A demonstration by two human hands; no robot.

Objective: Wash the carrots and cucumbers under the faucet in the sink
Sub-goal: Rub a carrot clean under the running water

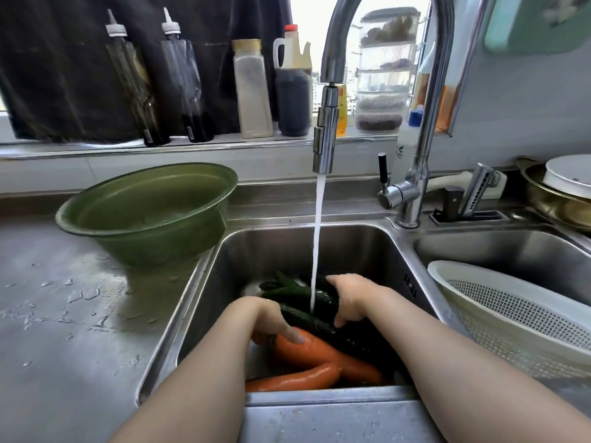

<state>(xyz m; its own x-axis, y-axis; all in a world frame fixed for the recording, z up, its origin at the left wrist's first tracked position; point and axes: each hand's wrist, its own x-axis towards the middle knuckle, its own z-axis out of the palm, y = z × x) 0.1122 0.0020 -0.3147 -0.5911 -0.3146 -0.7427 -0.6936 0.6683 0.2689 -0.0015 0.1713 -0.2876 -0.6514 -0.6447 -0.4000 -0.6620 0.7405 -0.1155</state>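
Stainless-steel counter point(64, 314), beaded with water drops, surrounded the sink point(243, 266). The faucet point(326, 135) was running, and its water stream point(316, 251) fell onto a cucumber point(307, 318) lying across the middle of the sink, between the two hands. Further cucumbers point(287, 290) lay just behind it. Two carrots rested near the front wall, the upper carrot point(319, 350) partly over the lower carrot point(297, 378).

The left hand point(271, 319) was curled over the thick end of the upper carrot, with the thumb laid along its top. The right hand point(348, 298) gripped the cucumber from above, fingers bent down together and thumb on the near side.

A green basin point(150, 212) stood on the counter beside the sink's rear left corner. A white colander point(511, 314) leaned in the second bowl point(511, 251) at right.
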